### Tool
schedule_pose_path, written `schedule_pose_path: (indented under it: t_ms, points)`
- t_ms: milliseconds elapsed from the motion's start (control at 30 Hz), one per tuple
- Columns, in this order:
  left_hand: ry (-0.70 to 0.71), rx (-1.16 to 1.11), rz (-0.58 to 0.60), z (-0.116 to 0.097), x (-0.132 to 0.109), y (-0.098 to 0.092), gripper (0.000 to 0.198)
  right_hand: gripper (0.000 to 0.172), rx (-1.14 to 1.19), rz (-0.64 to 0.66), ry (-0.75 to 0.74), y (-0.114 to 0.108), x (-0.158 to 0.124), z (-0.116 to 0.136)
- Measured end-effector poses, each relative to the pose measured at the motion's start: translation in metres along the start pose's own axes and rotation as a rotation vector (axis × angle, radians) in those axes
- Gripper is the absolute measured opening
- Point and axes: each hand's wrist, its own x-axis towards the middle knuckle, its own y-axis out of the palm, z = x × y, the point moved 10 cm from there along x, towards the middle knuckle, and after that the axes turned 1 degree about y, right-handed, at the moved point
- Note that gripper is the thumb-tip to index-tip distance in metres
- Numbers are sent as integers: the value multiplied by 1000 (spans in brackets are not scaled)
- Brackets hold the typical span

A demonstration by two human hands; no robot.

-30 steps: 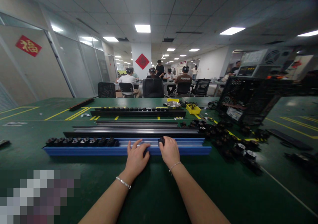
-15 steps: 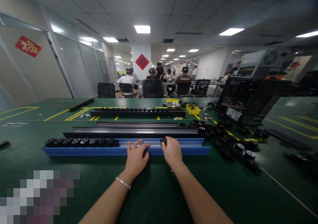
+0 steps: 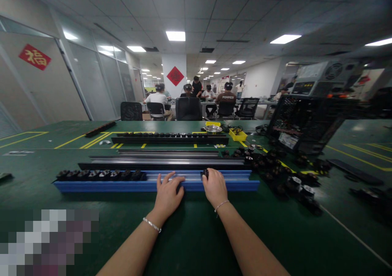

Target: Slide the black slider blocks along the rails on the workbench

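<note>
A long blue rail (image 3: 101,187) with a channel along its top lies crosswise on the green table in front of me. Several black modules (image 3: 94,175) sit in a row in its left part. My left hand (image 3: 169,191) rests on the rail's middle, fingers spread, holding nothing. Towards the rail's right part, my right hand (image 3: 215,186) grips a small black module (image 3: 205,172) over the channel. The fingers hide most of that module, and whether it touches the channel floor I cannot tell.
Behind the blue rail lie black rails (image 3: 171,161), one farther back filled with modules (image 3: 162,135). Loose black modules (image 3: 275,165) are heaped at right. An open computer case (image 3: 301,121), a yellow bin (image 3: 238,135) and a metal dish (image 3: 212,128) stand beyond. People sit in the background.
My right hand has shifted slightly to the right along the blue rail, with the small black module moving along. My left hand keeps its place.
</note>
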Motion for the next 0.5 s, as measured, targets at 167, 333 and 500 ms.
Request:
schedule_pose_path:
  t_ms: [167,333,500]
  points:
    - [-3,3,1,0,0,0,27,31,-18,-25,-2,-2,-1,-3]
    - [1,9,0,0,-1,0,27,32,-36,-44,-1,-2,-2,-5]
    - [10,12,1,1,-1,1,26,33,-39,-40,8,0,-3,-6]
